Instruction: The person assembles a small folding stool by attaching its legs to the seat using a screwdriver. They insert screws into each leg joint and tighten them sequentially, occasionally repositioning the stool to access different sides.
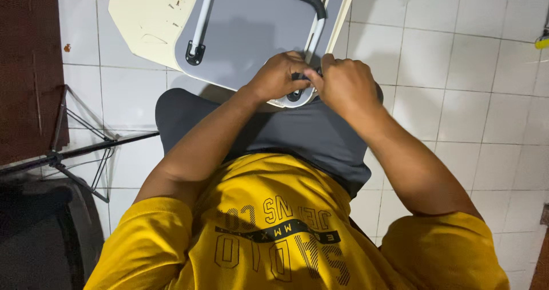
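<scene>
white floor tiles [457, 67] fill most of the view, and a person in a yellow shirt [274, 233] and dark grey shorts [309, 130] looks down over their own lap. propped against the knees is one small folding lap table [246, 38], turned over so its grey underside faces up, with a cream edge piece [148, 15] at the left that has a few brown marks on it. two white metal legs lie folded flat on the underside: one leg [201, 21] on the left ending in a black bracket [194, 52], and one leg [315, 30] on the right with a black sleeve near its bend. no container shows anywhere, so nothing sits inside anything.

to the left, one black wire stand [80, 147] rests on the floor beside a dark wooden panel [28, 67].

both hands meet at the near edge of the table, at the foot of the right leg. the left hand [277, 75] is curled, its grip closed with fingertips pinching a small black fitting [297, 77] there. the right hand [343, 84] is also curled tight and touches the left; its grip seems to press on the same fitting, though the fingers hide how much it holds. the fitting sits just above the shorts, between the two hands.
</scene>
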